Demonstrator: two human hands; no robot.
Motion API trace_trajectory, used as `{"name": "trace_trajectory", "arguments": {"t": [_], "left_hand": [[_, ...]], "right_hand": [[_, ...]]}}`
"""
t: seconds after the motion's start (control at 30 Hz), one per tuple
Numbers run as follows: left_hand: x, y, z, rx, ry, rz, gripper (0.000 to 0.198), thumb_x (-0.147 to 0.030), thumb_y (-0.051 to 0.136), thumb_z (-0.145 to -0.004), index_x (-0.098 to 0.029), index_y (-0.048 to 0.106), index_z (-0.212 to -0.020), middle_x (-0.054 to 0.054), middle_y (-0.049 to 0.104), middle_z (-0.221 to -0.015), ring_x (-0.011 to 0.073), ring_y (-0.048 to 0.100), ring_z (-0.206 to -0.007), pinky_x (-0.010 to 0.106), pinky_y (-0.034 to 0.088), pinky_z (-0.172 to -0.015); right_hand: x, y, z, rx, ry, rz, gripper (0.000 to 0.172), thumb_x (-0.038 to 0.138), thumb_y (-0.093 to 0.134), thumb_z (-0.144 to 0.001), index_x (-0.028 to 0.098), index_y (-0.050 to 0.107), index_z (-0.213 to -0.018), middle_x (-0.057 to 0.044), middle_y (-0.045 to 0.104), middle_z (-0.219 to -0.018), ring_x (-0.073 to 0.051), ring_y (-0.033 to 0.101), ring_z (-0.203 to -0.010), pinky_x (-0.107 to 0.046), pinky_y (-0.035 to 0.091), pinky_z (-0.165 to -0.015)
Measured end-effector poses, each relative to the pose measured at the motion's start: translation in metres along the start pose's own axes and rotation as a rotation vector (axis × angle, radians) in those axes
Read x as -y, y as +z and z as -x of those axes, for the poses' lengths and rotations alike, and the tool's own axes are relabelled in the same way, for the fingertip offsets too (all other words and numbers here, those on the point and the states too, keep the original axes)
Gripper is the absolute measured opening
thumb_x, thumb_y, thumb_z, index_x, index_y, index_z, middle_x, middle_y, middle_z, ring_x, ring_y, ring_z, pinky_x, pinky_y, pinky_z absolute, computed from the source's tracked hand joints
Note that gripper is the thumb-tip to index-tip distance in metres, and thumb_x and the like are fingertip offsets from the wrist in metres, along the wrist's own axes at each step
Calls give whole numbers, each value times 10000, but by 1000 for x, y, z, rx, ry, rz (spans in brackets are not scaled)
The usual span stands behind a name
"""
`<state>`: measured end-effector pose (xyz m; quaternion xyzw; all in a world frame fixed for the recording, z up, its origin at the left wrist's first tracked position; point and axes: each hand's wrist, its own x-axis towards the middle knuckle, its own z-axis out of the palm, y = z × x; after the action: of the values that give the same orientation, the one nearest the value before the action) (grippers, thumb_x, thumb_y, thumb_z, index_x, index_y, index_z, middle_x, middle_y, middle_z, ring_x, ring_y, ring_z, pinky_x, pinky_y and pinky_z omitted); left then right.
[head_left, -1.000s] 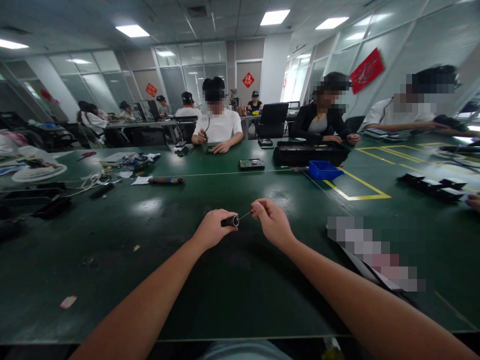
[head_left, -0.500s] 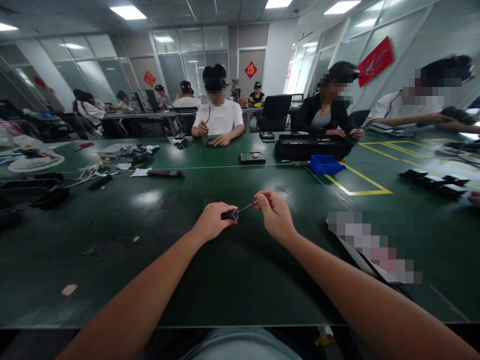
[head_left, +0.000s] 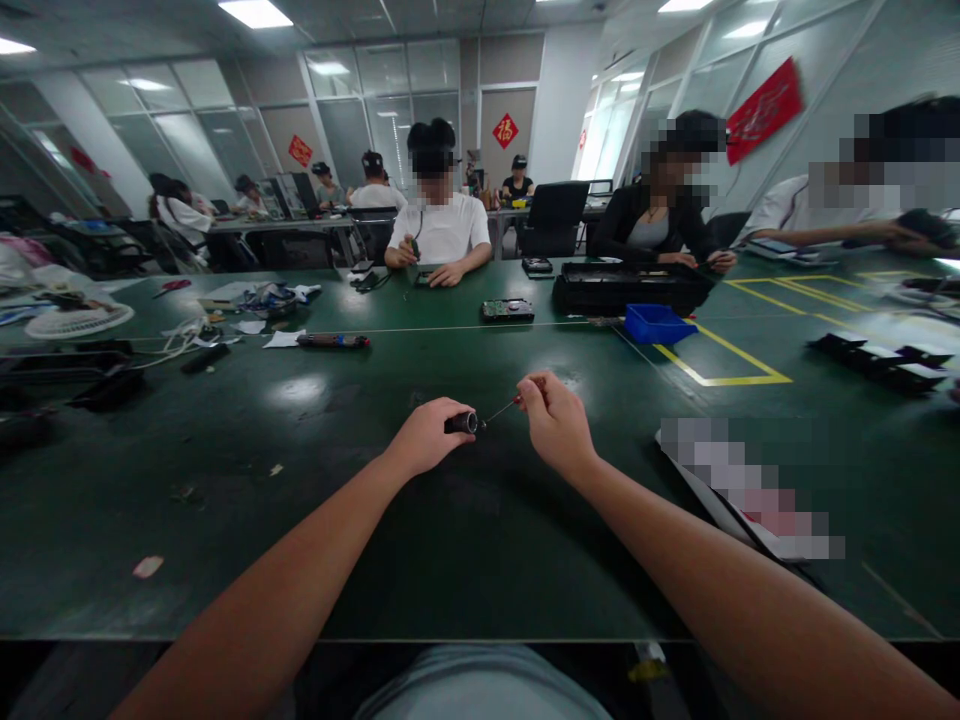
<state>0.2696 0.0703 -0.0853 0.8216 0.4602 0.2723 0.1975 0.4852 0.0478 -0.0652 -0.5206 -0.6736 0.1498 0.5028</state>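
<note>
My left hand (head_left: pixel 426 437) is closed round a short black cylinder (head_left: pixel 460 423), which lies on its side with a round, silver-rimmed end facing right. My right hand (head_left: pixel 556 420) pinches a thin metal-shafted tool, perhaps a small screwdriver (head_left: pixel 504 410), with a bit of red at the fingers; most of its handle is hidden. The shaft slants down left toward the cylinder. At its tip, just outside the rim, is a small dark round piece (head_left: pixel 483 425), too small to name. Both hands are above the green table (head_left: pixel 480 560).
Beyond my hands lie a dark pen-like tool (head_left: pixel 334 341), a hard drive (head_left: pixel 508 310), a blue tray (head_left: pixel 657 324) and a long black housing (head_left: pixel 634 289). A pixelated flat item (head_left: pixel 750 500) lies right of my right arm. Co-workers sit across the table.
My right hand has drawn the tool slightly right and up, away from the cylinder. A small dark piece now shows at the tip. My left hand still holds the cylinder.
</note>
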Motion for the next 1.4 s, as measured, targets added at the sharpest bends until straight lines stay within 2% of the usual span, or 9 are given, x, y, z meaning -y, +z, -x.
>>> {"name": "trace_trajectory", "arguments": {"t": [0.2, 0.3, 0.43, 0.53, 0.67, 0.83, 1.0, 1.2, 1.4], "left_hand": [[-1, -3, 1, -92, -56, 91, 375, -254, 733, -810, -226, 681, -1180, 64, 681, -1174, 241, 614, -1087, 407, 463, -1004], [1, -2, 0, -163, -120, 290, 414, -305, 643, -876, -227, 599, -1280, 76, 657, -1191, 221, 623, -1057, 390, 478, -980], [4, 1, -2, -162, -222, 627, 330, -343, 463, -944, -186, 525, -1227, 75, 640, -1014, 154, 615, -769, 292, 516, -700], [-3, -1, -1, -122, -232, 480, 311, -428, 482, -935, -190, 561, -1120, 46, 629, -901, 155, 579, -708, 277, 479, -631], [-19, -1, 2, -73, -125, 83, 291, -452, 587, -894, -193, 641, -1016, 62, 668, -946, 216, 614, -864, 343, 494, -796], [-27, 12, 1, 51, -23, -138, 293, -292, 549, -917, -206, 669, -1169, 103, 671, -1103, 259, 635, -980, 356, 489, -851], [-32, 22, -4, 130, -69, -367, 387, -438, 588, -899, -210, 688, -1196, 132, 672, -999, 309, 651, -885, 367, 496, -727], [-30, 19, -10, 157, -65, -287, 263, -417, 604, -893, -243, 741, -1034, 92, 702, -964, 278, 656, -879, 343, 491, -735], [-9, -13, -6, 62, -199, 62, 263, -383, 594, -875, -201, 741, -996, 76, 731, -962, 214, 656, -821, 307, 486, -726]], "right_hand": [[1, -1, -1, -6, 8, 24, 250, 381, 428, -979, 221, 593, -880, -31, 673, -737, -196, 628, -691, -315, 419, -650], [1, -2, -1, -8, 8, 15, 250, 389, 435, -980, 219, 601, -902, -32, 682, -751, -197, 631, -699, -314, 424, -657], [1, -3, -1, -15, 4, -1, 249, 392, 443, -981, 216, 607, -914, -29, 677, -746, -195, 635, -702, -311, 427, -657], [1, -3, -1, -19, -5, -8, 250, 393, 446, -982, 217, 607, -907, -30, 677, -747, -194, 636, -704, -313, 430, -661], [1, -3, -2, -29, -15, -12, 248, 386, 444, -983, 219, 604, -896, -31, 683, -755, -194, 638, -706, -313, 435, -668], [2, -4, -2, -37, -14, -7, 250, 393, 440, -985, 221, 603, -903, -31, 687, -755, -199, 644, -711, -312, 438, -665], [3, -5, -1, -49, -39, 10, 244, 378, 439, -989, 218, 601, -903, -34, 685, -761, -196, 640, -707, -316, 436, -666], [3, -5, -1, -33, -51, 13, 246, 376, 432, -990, 216, 601, -912, -43, 692, -778, -200, 645, -720, -320, 444, -673], [3, -7, -2, -37, -40, 7, 254, 378, 437, -987, 201, 609, -928, -48, 687, -782, -200, 639, -720, -324, 437, -676]]}}
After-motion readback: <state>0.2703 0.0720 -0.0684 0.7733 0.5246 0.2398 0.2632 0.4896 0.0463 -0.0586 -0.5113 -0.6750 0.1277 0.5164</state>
